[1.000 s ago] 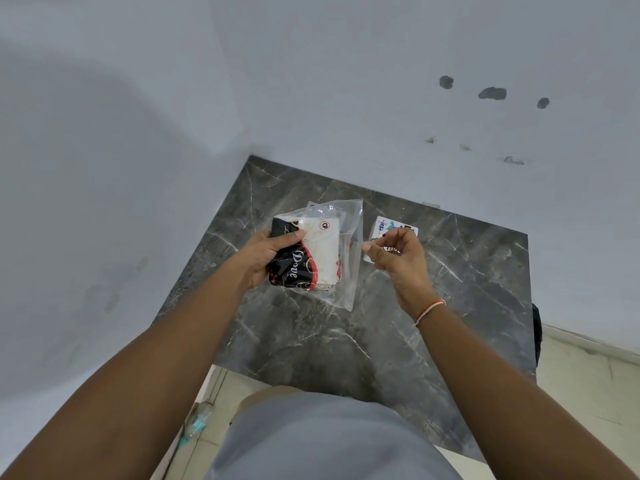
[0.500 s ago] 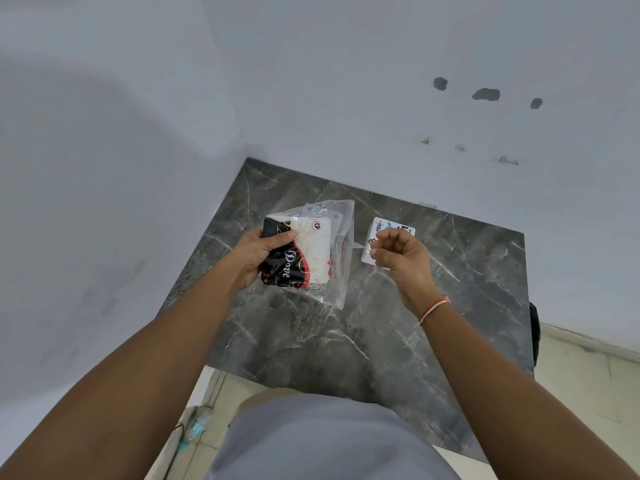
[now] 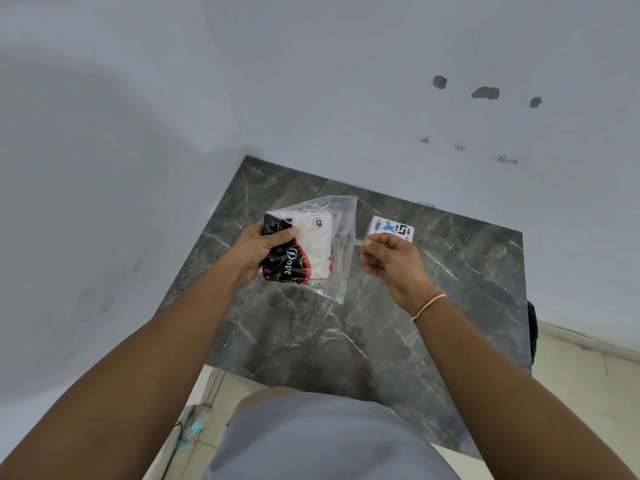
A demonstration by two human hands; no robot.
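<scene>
Holding: your left hand (image 3: 258, 252) clenches the near left part of a clear plastic bag (image 3: 341, 237), thumb on top. It squeezes the folded cloth (image 3: 311, 251) inside so it cannot slide about.
Cloth: one piece, black with red trim and the word "Dove" on one half, cream on the other. It sits wholly inside the bag.
Bag position: lifted and tilted above the far left part of the marble top (image 3: 311, 341), not resting on it. Its slack right side faces your right hand.
Right hand: your right hand (image 3: 391, 261) pinches a thin pale strip (image 3: 357, 242) between thumb and forefinger, just beside the bag's right edge. The other fingers curl inward.
Why held so: the left hand seems to steady the bag while the right draws the strip sideways, likely a seal liner. Whether the strip's far end joins the bag is too fine to tell.
Card: one small white card (image 3: 393, 226) with coloured printed marks lies flat near the far edge of the top. It is just behind your right hand, partly hidden by it, and clear of the work.
Wrist: one thin orange and white band (image 3: 427, 304) circles your right wrist.
Count: two hands, one bag, one cloth, one strip, one card.
Wall: three dark patches (image 3: 485, 93) sit high on the wall beyond the far edge.
</scene>
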